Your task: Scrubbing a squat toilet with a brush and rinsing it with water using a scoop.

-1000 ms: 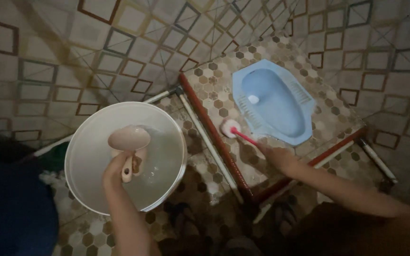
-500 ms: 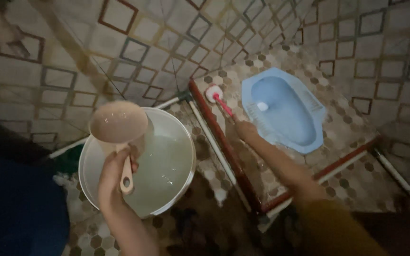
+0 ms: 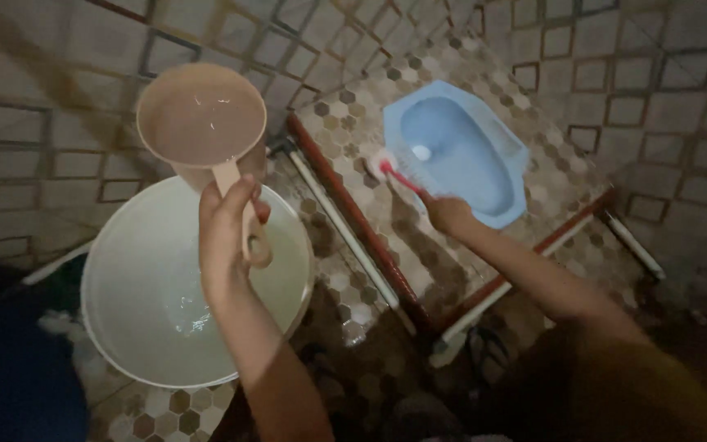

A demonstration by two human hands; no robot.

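My left hand (image 3: pixel 224 231) grips the handle of a pink plastic dipper (image 3: pixel 202 119) full of water, raised above a white bucket (image 3: pixel 128 245) that holds water. My right hand (image 3: pixel 447 214) holds a toilet brush (image 3: pixel 390 170) with a pink handle and white bristle head. The brush head rests on the raised tiled platform just left of a blue squat toilet pan (image 3: pixel 456 151), close to its rim.
The hexagon-tiled platform (image 3: pixel 345 131) has a red edge strip (image 3: pixel 345 209) and white pipes along its sides. Patterned wall tiles surround the corner. A dark blue object (image 3: pixel 10 385) sits at lower left. My dark sandals (image 3: pixel 484 348) stand on the wet floor below.
My left hand has lifted the filled dipper out of the bucket and higher. My right hand has swept the brush over the platform, now beside the pan's left rim.
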